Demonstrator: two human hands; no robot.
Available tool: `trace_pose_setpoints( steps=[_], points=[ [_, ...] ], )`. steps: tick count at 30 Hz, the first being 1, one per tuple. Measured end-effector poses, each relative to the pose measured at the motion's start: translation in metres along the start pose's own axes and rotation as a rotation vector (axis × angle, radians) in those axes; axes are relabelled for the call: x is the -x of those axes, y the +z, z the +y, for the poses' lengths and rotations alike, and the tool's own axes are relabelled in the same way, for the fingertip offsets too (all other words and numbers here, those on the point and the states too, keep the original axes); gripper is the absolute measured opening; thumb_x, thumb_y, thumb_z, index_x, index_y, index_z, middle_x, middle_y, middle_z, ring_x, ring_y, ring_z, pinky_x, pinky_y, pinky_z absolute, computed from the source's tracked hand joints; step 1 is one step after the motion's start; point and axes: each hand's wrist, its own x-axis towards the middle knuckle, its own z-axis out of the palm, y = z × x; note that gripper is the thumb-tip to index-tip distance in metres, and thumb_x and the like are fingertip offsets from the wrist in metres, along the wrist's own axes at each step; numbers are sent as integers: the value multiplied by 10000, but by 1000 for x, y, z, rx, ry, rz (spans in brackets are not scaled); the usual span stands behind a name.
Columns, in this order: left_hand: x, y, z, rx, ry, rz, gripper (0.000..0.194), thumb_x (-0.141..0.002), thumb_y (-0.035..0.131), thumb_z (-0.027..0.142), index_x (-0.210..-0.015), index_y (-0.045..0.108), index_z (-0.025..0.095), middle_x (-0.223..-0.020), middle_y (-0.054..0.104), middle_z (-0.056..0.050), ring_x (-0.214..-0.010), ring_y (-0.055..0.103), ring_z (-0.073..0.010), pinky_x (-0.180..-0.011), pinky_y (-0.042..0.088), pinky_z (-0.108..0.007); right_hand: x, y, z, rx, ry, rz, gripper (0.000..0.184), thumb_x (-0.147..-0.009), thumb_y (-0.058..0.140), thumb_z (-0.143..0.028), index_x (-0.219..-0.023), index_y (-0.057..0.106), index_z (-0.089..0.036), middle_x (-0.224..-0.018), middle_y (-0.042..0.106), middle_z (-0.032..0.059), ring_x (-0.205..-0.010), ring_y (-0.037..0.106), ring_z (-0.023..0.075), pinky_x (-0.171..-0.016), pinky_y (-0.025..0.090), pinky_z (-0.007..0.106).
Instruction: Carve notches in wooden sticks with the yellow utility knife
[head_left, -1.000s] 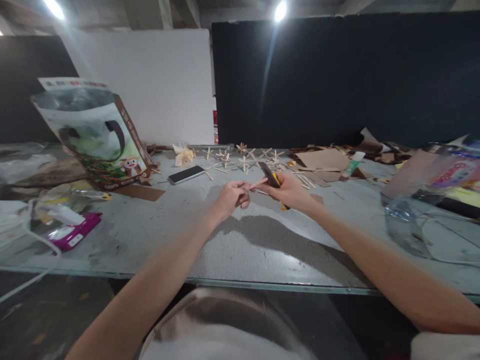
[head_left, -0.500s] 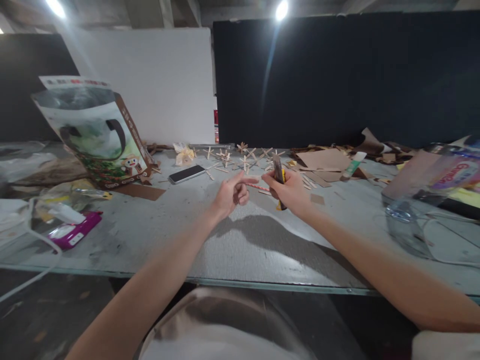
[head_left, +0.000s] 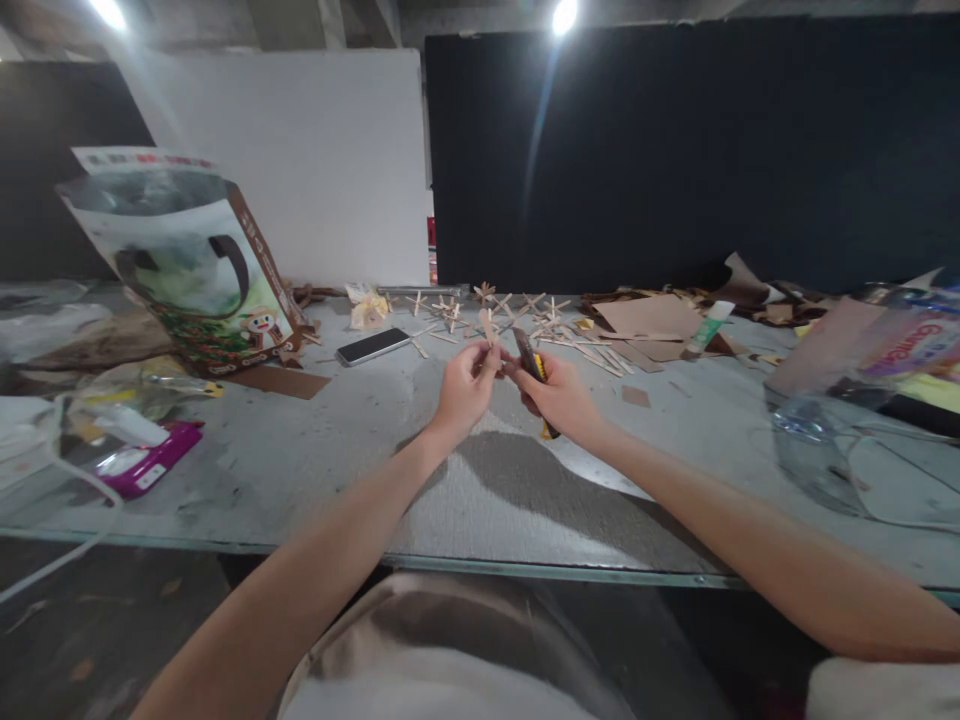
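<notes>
My left hand [head_left: 466, 385] pinches a small flat wooden stick [head_left: 487, 326], which points up from the fingertips. In my right hand [head_left: 559, 395] is a utility knife [head_left: 531, 358] with yellow and black on its body, its tip slanting up toward the left. The fingertips of both hands come together above the table, close to touching. Whatever lies between them is too small and covered to make out. Beyond the hands, several thin wooden sticks [head_left: 600, 355] lie loose, and others stand joined in crossed, star-like shapes [head_left: 452, 316].
A phone [head_left: 373, 346] lies left of the sticks. Farther left stand a large printed bag [head_left: 187, 270] and a purple pack [head_left: 154, 460]. Brown cardboard pieces [head_left: 649, 320], a glue stick [head_left: 709, 328] and a clear plastic container [head_left: 814, 450] are to the right.
My hands have drawn together, and the knife has moved left and tilted. The wooden stick now shows upright in my left fingers. A red-striped strip seen between the hands earlier is out of sight.
</notes>
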Motion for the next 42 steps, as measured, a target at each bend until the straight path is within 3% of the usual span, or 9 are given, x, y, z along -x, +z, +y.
trace_pose_setpoints(
  steps=[5,9,11,14,18,24,35,42],
  points=[
    [0,-6,-8,-71,-26,-1,484,-986,567,659,-937,671,188,-685,641,-2,-492,539,-93,-507,428,-240,3,-11,-7,245,-169,18,284,-1035,473,-544,-1094,436,-268,-619,511,-62,-488,457,154,-521,339,285],
    [-1,-9,-9,-208,-29,-30,400,-1032,552,537,-971,719,179,-679,627,-2,-512,520,-97,-521,385,-248,2,-23,-15,485,-227,-35,204,-1046,456,-413,-1110,557,-247,-740,678,8,-516,562,165,-583,371,301],
    [-1,-8,-10,-274,-32,-28,342,-1053,531,456,-1002,723,177,-710,646,-9,-545,530,-100,-552,393,-246,0,-27,-16,543,-234,-35,202,-1044,453,-378,-1027,599,-240,-765,701,22,-528,573,160,-599,372,297],
    [-1,-8,-14,-333,-51,-27,285,-1056,523,381,-1031,718,174,-744,670,-19,-578,548,-108,-587,410,-246,-2,-30,-15,594,-235,-61,286,-1053,433,-380,-853,573,-230,-706,671,20,-530,552,149,-599,352,287],
    [-1,-8,-18,-336,-53,-47,308,-1058,503,374,-1014,722,161,-742,682,-34,-586,568,-120,-613,437,-260,-1,-29,-18,622,-214,-94,310,-1045,438,-369,-786,539,-230,-587,575,-1,-512,499,146,-595,321,288],
    [0,-11,-19,-365,-30,-91,337,-1059,494,410,-1036,721,162,-751,702,-44,-583,577,-121,-589,440,-247,1,-29,-21,645,-184,-97,319,-1046,434,-356,-766,519,-231,-578,538,-6,-510,472,145,-599,295,300],
    [1,-11,-16,-397,-36,-101,322,-1059,478,327,-1022,749,157,-747,710,-39,-593,587,-127,-648,450,-259,-3,-33,-16,712,-212,-112,311,-1046,433,-387,-843,601,-220,-633,602,6,-517,473,144,-596,311,297],
    [3,-11,-9,-467,-38,-121,359,-1052,488,345,-797,683,184,-607,616,4,-531,536,-122,-628,414,-266,-2,-32,-19,732,-214,-131,318,-1044,427,-353,-825,612,-215,-615,601,15,-532,484,154,-607,303,301]
  ],
)
